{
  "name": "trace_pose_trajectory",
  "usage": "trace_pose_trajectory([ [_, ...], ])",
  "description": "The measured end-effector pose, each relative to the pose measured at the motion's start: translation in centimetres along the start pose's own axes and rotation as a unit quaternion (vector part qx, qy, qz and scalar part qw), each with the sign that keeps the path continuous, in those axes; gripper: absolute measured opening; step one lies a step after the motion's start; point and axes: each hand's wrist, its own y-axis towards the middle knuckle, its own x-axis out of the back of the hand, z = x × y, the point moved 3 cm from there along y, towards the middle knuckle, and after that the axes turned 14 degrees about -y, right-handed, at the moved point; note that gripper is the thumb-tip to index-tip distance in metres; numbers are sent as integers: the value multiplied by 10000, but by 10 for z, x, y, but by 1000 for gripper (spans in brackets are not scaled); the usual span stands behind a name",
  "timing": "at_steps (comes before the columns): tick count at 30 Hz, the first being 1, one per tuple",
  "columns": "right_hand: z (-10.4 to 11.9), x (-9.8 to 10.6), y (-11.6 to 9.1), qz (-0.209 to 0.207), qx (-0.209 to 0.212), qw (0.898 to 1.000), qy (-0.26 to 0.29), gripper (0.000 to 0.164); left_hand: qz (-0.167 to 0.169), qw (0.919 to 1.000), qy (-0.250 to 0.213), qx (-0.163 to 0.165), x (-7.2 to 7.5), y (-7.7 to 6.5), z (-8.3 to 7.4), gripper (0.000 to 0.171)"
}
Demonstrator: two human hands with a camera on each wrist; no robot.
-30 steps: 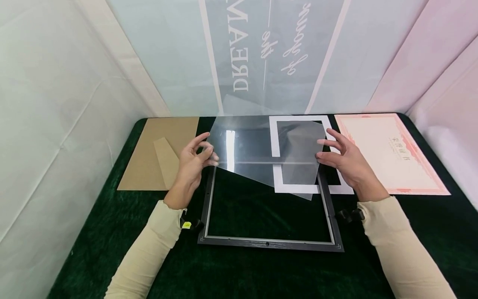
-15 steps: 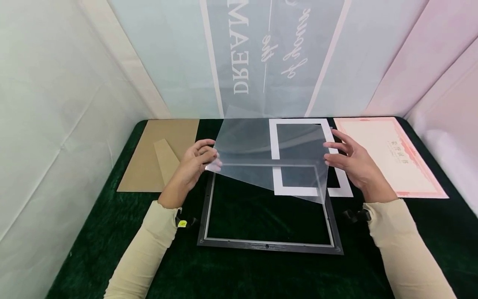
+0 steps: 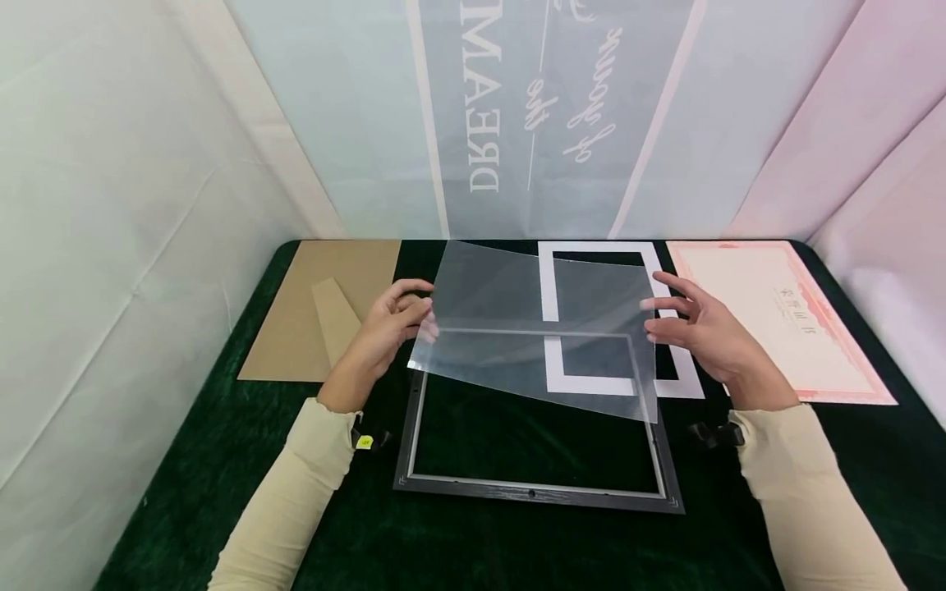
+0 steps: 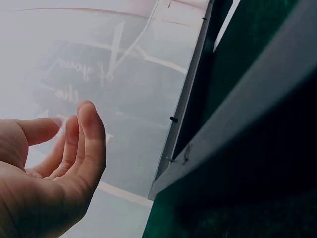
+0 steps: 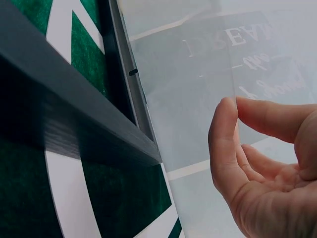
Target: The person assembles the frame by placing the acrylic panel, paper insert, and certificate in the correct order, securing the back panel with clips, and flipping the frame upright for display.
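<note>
A clear plastic sheet [image 3: 488,287] hangs tilted over the far part of a dark grey picture frame [image 3: 532,494] in the head view. My left hand [image 3: 392,328] pinches the sheet's left edge between thumb and fingers. At the opposite edge, my right hand [image 3: 702,332] pinches it the same way, with the index finger stretched out. The frame lies on the green cloth, its far side seen through the sheet. Both wrist views show the frame's dark side close by, and the thumb of the right hand [image 5: 262,158] meeting its fingertip at the sheet's edge.
Behind the sheet lies a white mat board [image 3: 547,283] with a rectangular opening. A brown backing board [image 3: 288,328] with a stand flap [image 3: 336,316] is at left. To the right is a pink-bordered certificate [image 3: 739,287]. A printed curtain [image 3: 355,123] rises behind the green-covered table [image 3: 517,550].
Both hands have brought the clear sheet down and toward the near side, so its far edge no longer overlaps the curtain. The frame and the flat boards stay in place.
</note>
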Motion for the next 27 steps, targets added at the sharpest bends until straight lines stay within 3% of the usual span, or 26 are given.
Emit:
trace_pose_trajectory([
  [3, 0, 0, 0, 18, 34, 10000, -80, 81, -11, 9999, 109, -8, 1, 1, -1, 44],
  [6, 0, 0, 0, 33, 75, 9999, -136, 81, 57, 9994, 332, 15, 2, 2, -1, 52],
  [10, 2, 0, 0, 107, 161, 9997, -139, 80, 253, 9977, 624, -22, 2, 2, -2, 51],
  [14, 3, -1, 0, 121, 223, 9997, -71, 79, 317, 9982, 498, -54, 1, 1, -2, 50],
  [21, 3, -1, 1, 60, 242, 9996, -103, 81, 39, 9996, 132, -246, 1, 2, -3, 46],
  [27, -3, -5, 0, 224, 140, 9991, -321, 82, -16, 9991, 180, -387, 3, 0, 1, 49],
])
